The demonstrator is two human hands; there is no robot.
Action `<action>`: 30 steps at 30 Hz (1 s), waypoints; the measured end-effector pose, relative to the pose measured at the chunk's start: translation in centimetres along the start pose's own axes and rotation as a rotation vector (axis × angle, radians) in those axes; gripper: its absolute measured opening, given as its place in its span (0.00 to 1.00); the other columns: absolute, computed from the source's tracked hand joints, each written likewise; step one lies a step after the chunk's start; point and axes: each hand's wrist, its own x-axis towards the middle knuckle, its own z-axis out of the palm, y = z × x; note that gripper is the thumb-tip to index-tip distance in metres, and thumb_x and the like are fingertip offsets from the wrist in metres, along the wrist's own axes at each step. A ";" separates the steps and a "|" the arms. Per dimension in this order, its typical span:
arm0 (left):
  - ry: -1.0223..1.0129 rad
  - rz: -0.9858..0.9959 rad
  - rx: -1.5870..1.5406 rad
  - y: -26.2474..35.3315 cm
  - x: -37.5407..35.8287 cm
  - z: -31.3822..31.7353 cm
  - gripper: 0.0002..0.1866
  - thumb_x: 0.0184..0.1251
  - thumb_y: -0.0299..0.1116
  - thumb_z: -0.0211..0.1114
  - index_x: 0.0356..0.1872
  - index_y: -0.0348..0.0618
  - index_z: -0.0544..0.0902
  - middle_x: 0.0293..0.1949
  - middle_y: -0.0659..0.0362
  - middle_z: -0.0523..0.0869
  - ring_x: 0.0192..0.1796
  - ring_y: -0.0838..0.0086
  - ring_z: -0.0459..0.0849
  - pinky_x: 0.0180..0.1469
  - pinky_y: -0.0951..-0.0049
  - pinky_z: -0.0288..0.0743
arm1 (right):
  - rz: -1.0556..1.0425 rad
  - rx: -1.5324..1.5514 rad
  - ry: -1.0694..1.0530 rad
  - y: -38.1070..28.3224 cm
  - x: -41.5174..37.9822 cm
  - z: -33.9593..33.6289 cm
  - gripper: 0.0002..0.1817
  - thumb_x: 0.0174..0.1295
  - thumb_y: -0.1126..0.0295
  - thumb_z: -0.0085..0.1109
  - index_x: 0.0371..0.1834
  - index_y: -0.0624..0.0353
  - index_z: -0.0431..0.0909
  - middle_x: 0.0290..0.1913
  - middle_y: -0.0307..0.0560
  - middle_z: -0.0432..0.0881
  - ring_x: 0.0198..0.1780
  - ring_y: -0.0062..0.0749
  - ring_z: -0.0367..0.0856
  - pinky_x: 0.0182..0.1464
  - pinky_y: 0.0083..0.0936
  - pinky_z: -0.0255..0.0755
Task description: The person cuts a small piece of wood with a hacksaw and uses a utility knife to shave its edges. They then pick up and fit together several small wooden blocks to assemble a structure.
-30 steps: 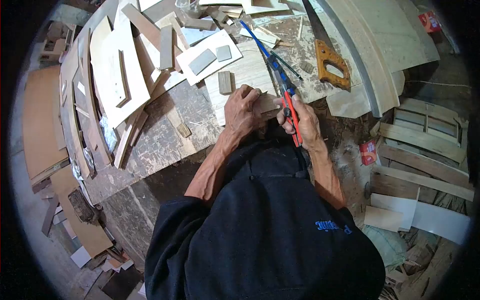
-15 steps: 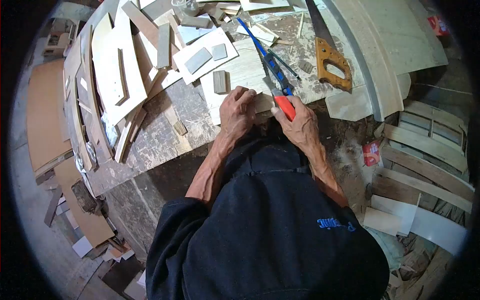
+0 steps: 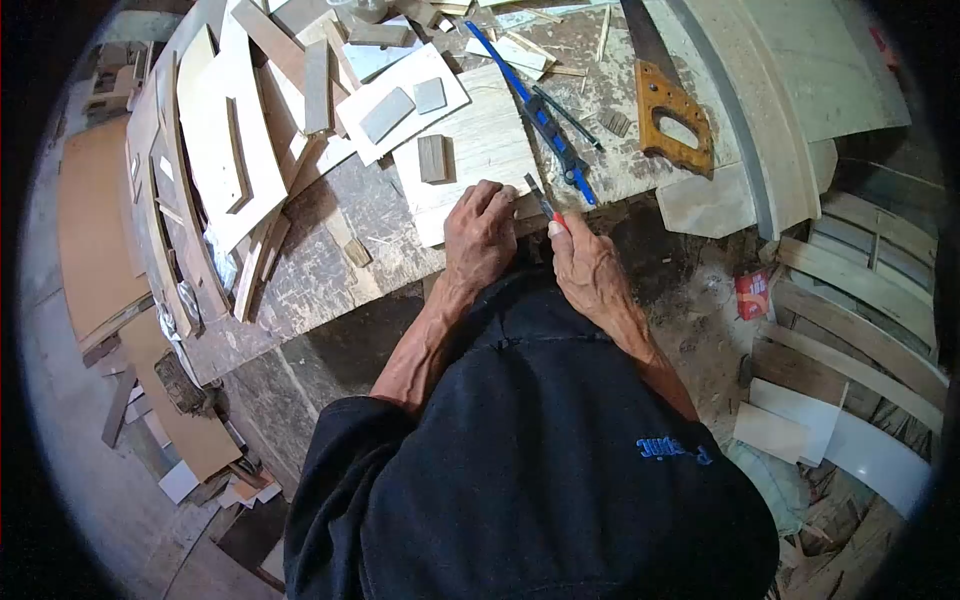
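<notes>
My right hand (image 3: 590,265) is closed around a utility knife (image 3: 541,198) with a red handle. Its blade points up and left, over the near right corner of a pale wooden board (image 3: 490,130). My left hand (image 3: 481,230) lies at the board's near edge with its fingers curled together. What those fingers pinch is hidden from above. A small brown wood block (image 3: 433,158) rests on the board just beyond my left hand. Beyond my right hand lie a blue sliding measuring tool (image 3: 545,125) and a dark pen-like stick (image 3: 567,117).
A handsaw (image 3: 672,125) with a wooden handle lies at the right of the worn bench (image 3: 330,270). Two grey pieces (image 3: 388,116) sit on a white panel (image 3: 362,142). Stacked boards (image 3: 230,130) crowd the left side. A red packet (image 3: 753,294) is below on the right.
My right hand has turned the knife, so less of its red handle shows and the blade has swung nearer my body. My left hand stays almost in place. The view has shifted slightly.
</notes>
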 end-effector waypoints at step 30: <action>0.003 0.039 0.007 -0.1 0.3 0.1 0.13 0.50 0.16 0.63 0.39 0.39 0.82 0.31 0.53 0.79 0.34 0.57 0.81 0.36 0.62 0.76 | -0.033 -0.055 0.018 0.0 -0.1 0.0 0.14 0.76 0.60 0.45 0.45 0.61 0.72 0.23 0.62 0.80 0.28 0.63 0.82 0.30 0.50 0.73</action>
